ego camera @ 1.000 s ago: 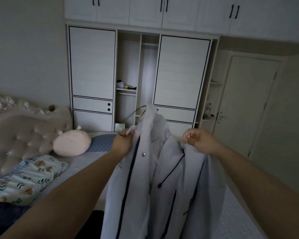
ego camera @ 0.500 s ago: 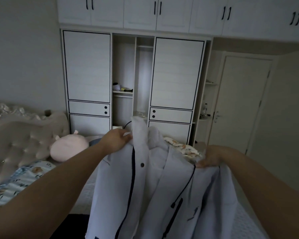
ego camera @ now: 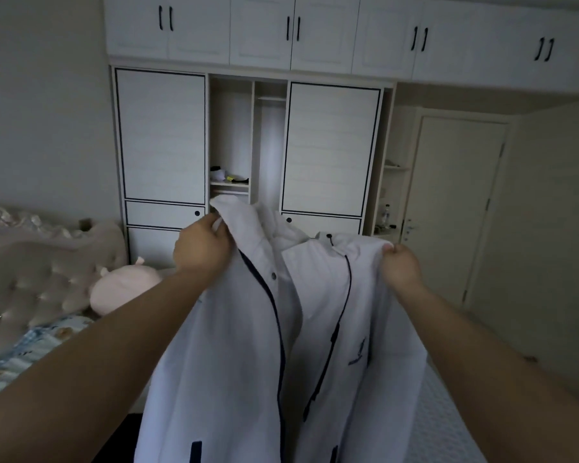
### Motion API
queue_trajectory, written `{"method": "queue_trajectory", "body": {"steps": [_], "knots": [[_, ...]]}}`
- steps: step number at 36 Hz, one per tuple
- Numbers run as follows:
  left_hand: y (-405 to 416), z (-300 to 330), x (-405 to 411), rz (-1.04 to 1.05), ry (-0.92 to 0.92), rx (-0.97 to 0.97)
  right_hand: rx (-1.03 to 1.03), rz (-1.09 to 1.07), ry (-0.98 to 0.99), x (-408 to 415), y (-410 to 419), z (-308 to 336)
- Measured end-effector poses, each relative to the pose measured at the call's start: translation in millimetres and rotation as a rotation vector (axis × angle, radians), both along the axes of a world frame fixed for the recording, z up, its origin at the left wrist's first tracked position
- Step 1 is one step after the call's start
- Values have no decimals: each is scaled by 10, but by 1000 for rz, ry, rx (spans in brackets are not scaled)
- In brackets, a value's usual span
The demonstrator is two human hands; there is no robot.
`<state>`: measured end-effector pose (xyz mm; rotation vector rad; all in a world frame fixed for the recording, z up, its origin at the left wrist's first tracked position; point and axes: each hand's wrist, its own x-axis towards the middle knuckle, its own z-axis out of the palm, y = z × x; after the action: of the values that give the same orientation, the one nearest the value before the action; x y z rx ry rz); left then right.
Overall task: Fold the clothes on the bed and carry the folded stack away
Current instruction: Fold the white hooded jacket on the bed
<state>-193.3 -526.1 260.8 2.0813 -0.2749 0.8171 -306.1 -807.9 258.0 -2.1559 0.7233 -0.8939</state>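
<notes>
A white jacket (ego camera: 234,345) with dark piping and snap buttons hangs spread in front of me above the bed (ego camera: 448,426). My left hand (ego camera: 203,247) grips its left shoulder near the collar. My right hand (ego camera: 400,265) pinches the right shoulder edge. The front of the jacket is open, with both panels hanging down between my arms. Its lower part runs out of the frame.
A tufted headboard (ego camera: 30,269), a pink plush pillow (ego camera: 124,284) and a patterned blanket (ego camera: 24,355) lie at the left. A white wardrobe (ego camera: 328,148) with an open middle section stands ahead. A closed door (ego camera: 455,208) is at the right.
My hands have moved apart and lifted, spreading the jacket wider by its shoulders. My right hand rose from its lower position half a second ago.
</notes>
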Motion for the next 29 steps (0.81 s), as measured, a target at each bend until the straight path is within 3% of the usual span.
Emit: {"method": "queue_trajectory", "body": {"steps": [4,9,12,17,20,23,26,28,29], "knots": [[-61,129,-225,68,-48,-106,-38,147,-79,-190,115,-8],[-10,195,-390,108,-215,119,-97,401,408,-452,36,148],[76,190,-509,96,-295,328,-135,468,506,-606,-65,230],[201,458,-688,54,-396,491,-216,397,381,-752,-201,553],[205,703,-735,11,-486,441,-173,352,64,-673,-252,686],[204,636,-604,-144,-350,425,-215,272,-145,-579,-339,502],[196,41,-491,-213,-166,546,-276,238,183,-500,-437,-82],[152,-587,-461,-109,-117,721,-369,230,484,-487,-469,-688],[116,-959,-467,-87,13,814,-446,213,591,-510,-451,-1008]]}}
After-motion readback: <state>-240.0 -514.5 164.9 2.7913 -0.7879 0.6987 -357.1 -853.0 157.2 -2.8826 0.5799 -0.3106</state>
